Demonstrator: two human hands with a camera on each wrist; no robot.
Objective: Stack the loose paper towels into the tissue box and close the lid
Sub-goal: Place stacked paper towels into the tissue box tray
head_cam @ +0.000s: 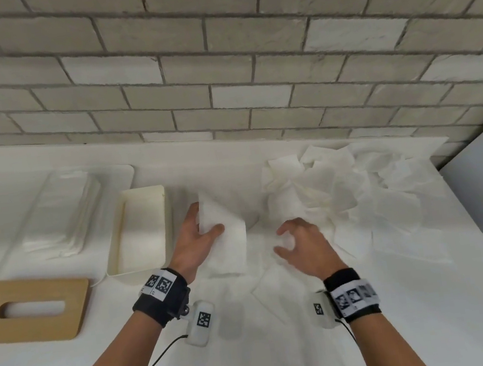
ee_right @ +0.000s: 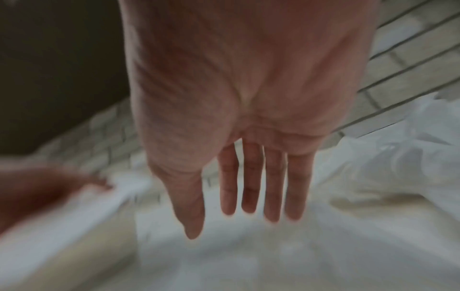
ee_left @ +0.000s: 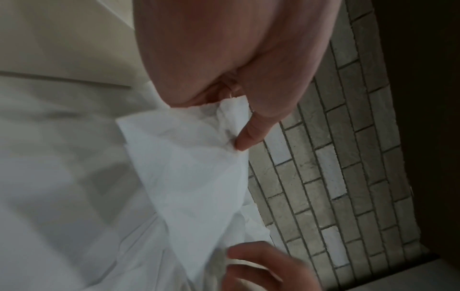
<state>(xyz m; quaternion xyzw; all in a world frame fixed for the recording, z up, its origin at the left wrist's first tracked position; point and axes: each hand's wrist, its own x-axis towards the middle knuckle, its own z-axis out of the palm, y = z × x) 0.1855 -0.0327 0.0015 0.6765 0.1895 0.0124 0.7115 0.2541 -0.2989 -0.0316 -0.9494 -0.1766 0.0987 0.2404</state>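
Left hand has a towel pinched, thumb on top, fingers tucked behind it, and the sheet hangs off the grip just right of the box. From the left wrist view the thumb bites into a bunched top edge of that towel, the rest draping down toward 6 o'clock. Right hand sits near centre, holding nothing, fingers loosely curled and spread above the flat sheets on the counter; the right wrist view is blurred but shows the fingers long and apart, nothing between them. The box stands open at 9 o'clock from the hands, cream walls, and whether anything lies inside I cannot tell. Its lid, the wooden one with the oval slot, lies flat on the counter at 8 o'clock, well apart from the box's rim. The pile of loose towels sprawls at 2 o'clock against the brick wall, crumpled and overlapping, with flatter sheets spilling toward the right hand. At 10 o'clock, behind the box, a clear plastic wrapper rests on a white tray.
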